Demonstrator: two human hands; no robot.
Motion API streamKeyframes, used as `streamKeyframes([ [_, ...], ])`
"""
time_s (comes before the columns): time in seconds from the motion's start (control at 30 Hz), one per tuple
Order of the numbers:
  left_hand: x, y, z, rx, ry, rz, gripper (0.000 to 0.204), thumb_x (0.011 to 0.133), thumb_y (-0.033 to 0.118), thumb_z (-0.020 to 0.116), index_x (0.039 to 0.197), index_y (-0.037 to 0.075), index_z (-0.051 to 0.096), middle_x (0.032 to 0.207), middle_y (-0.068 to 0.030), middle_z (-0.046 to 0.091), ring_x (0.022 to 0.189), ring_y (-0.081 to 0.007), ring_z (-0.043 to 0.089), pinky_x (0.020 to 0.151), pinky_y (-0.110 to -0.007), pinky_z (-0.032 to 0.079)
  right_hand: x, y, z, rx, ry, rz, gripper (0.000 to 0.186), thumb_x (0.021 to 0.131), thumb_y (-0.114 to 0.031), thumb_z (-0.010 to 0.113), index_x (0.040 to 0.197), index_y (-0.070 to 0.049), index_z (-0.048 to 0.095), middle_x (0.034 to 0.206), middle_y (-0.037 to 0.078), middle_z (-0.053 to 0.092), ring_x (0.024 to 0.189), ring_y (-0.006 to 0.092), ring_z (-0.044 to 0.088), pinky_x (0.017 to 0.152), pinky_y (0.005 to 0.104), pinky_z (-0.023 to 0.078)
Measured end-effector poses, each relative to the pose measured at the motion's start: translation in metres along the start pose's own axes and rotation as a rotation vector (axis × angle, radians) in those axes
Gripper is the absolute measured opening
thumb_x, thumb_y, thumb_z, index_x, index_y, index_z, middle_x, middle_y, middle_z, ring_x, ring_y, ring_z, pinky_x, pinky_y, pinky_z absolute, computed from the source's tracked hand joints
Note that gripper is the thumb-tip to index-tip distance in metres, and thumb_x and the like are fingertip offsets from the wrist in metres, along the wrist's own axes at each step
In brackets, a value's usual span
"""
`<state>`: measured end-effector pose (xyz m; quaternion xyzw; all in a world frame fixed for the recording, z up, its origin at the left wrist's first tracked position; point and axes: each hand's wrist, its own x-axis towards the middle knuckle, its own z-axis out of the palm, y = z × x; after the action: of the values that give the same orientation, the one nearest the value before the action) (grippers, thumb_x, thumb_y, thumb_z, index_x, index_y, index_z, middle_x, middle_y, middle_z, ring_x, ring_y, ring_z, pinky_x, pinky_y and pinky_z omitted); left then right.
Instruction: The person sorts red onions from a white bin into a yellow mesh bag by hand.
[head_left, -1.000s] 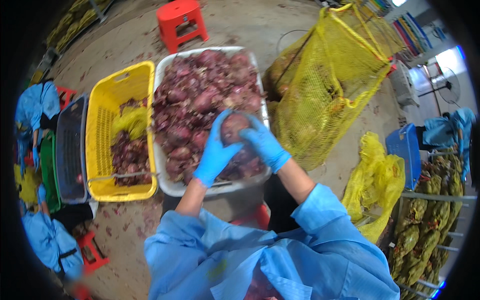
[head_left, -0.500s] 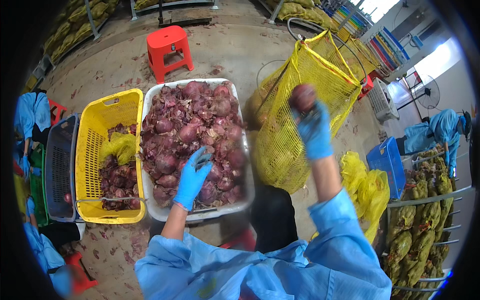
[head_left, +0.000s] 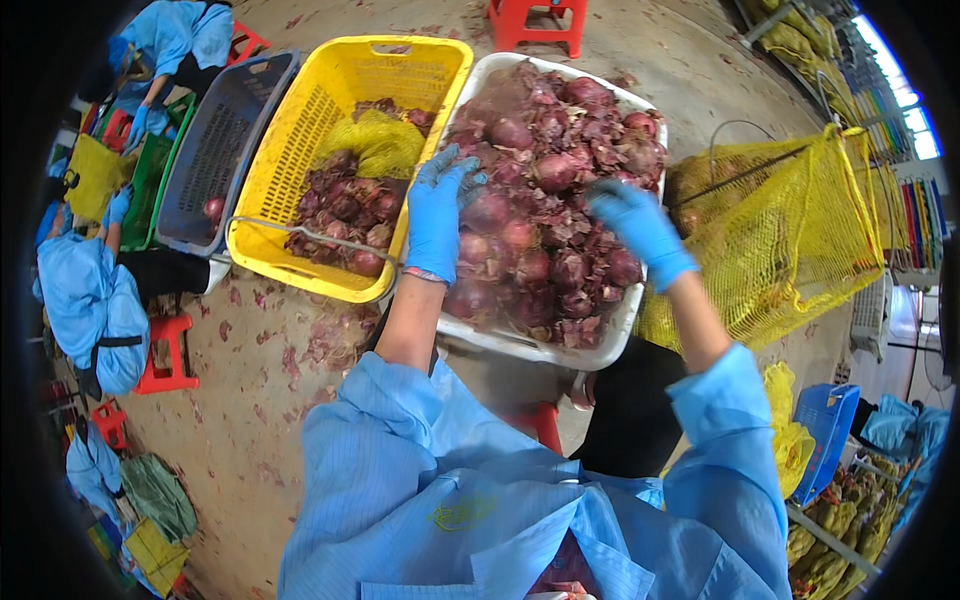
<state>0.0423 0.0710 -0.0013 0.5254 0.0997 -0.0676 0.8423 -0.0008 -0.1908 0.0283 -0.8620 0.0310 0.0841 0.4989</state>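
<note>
L hand (head_left: 440, 218), blue-gloved, loosely curled over L side of white tub (head_left: 540, 349), nr yellow crate (head_left: 310, 281). R hand (head_left: 638, 225), blue-gloved, motion-blurred, over red onions (head_left: 555, 172), tub's R side; grip unclear. Crate holds more onions + yellow netting (head_left: 375, 145). Yellow mesh bag (head_left: 790, 240) stands R of tub. Red stool (head_left: 537, 28) beyond.

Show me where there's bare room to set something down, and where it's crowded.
The widest open patch is floor between the yellow crate, the left red stool and the person's left sleeve, though onion skins litter it. Another lies beyond the white tub and yellow mesh bag. The tub is crowded with red onions.
</note>
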Motion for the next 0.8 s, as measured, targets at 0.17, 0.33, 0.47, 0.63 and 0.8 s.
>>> streamKeyframes([
  [0.17,-0.001,0.002,-0.04,0.054,0.094,-0.002,0.042,0.092,0.012,0.056,0.131,0.0,0.048,0.112,-0.0127,0.064,0.093,-0.0205,0.065,0.083,-0.031,0.053,0.025,-0.028,0.121,-0.684,-0.043,-0.204,0.064,0.076,-0.024,0.072,0.133,-0.011,0.046,0.117,0.017,0.057,0.101,0.0326,0.061,0.08,0.0441,0.052],
  [0.33,-0.007,0.0,-0.065,0.124,0.087,-0.064,0.047,0.09,0.015,0.059,0.133,0.0,0.046,0.115,-0.0105,0.061,0.098,-0.0191,0.063,0.084,-0.03,0.051,0.058,-0.003,0.17,-1.022,0.103,-0.321,0.057,0.069,-0.019,0.075,0.121,-0.013,0.051,0.106,0.016,0.054,0.093,0.0354,0.059,0.068,0.0416,0.057],
  [0.47,-0.012,-0.011,-0.077,0.16,0.037,-0.151,0.051,0.089,0.017,0.062,0.135,0.004,0.044,0.117,-0.0074,0.059,0.096,-0.0156,0.061,0.083,-0.03,0.05,0.051,-0.017,0.156,-0.872,0.012,-0.357,0.05,0.071,-0.017,0.071,0.118,-0.014,0.054,0.107,0.016,0.053,0.092,0.0353,0.059,0.074,0.0422,0.055],
  [0.63,-0.025,-0.034,-0.063,0.159,0.011,-0.382,0.062,0.089,0.032,0.063,0.141,0.009,0.037,0.121,-0.0043,0.055,0.099,-0.0173,0.058,0.081,-0.033,0.05,0.033,0.002,0.134,-0.376,0.015,-0.172,0.051,0.073,-0.023,0.074,0.12,-0.012,0.057,0.111,0.017,0.055,0.099,0.0346,0.059,0.083,0.0412,0.051],
  [0.8,-0.036,-0.04,-0.049,0.078,-0.121,-0.396,0.06,0.092,0.036,0.057,0.142,0.009,0.037,0.123,-0.0041,0.055,0.097,-0.019,0.057,0.084,-0.034,0.049,0.029,-0.002,0.146,-0.619,-0.009,-0.293,0.074,0.073,-0.023,0.076,0.138,-0.016,0.041,0.13,0.023,0.046,0.103,0.0377,0.058,0.088,0.0418,0.051],
])
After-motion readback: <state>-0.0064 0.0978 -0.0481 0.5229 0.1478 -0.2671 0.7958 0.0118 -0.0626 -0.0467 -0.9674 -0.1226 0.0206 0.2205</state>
